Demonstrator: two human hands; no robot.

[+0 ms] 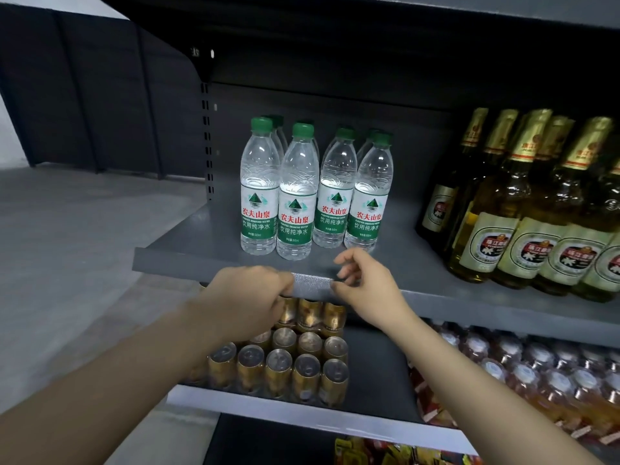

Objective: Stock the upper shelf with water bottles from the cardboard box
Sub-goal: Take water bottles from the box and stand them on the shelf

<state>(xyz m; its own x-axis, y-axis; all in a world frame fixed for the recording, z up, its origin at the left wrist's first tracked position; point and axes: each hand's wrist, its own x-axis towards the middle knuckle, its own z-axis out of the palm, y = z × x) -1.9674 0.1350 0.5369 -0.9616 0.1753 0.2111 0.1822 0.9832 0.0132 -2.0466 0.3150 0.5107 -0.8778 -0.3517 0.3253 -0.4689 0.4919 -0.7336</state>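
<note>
Four clear plastic water bottles with green caps and green-and-white labels (pixel 313 193) were seen in a front row on the dark grey metal upper shelf (pixel 174 255), close behind its front lip, with further green caps showing behind them. Both hands were empty: the left hand (pixel 250 297) was loosely curled against the shelf's front edge, and the right hand (pixel 364 281) was held half open just beside it, fingers bent, gripping nothing. The cardboard box was not in view.

The main hazard was judged to lie in how near the hands were to the front row. The bottles were tall and narrow, packed shoulder to shoulder near the edge; a knuckle lifted carelessly could have tipped one, and its neighbours might have been carried with it onto the gold-coloured drink cans (pixel 278 367) on the shelf below. To the right, brown and green glass beer bottles with foil necks (pixel 523 209) were standing near the open gap, so a water bottle pushed in too wide could have knocked glass. The next bottles would probably be safest set left or right of the group.
</note>
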